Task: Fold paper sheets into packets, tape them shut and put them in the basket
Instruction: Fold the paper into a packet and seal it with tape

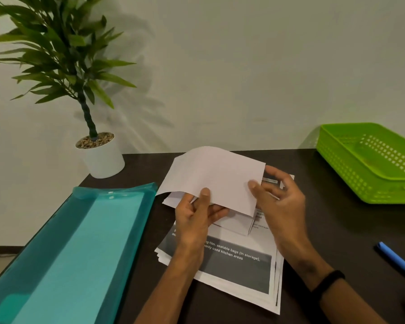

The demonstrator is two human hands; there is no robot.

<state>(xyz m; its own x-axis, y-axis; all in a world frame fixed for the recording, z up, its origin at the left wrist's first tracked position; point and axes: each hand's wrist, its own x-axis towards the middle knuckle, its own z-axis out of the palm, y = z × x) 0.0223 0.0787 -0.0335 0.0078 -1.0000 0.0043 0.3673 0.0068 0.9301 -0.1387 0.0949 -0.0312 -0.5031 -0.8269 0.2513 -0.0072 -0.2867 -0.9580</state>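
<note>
At bottom centre, a stack of printed sheets (239, 265) lies on the dark table (325, 230). Above it, the left hand (194, 213) pinches a half-folded sheet (213, 176) while the right hand (276, 192) grips its right edge. Edges should meet squarely before creasing. The green basket (369, 164) waits at right.
</note>
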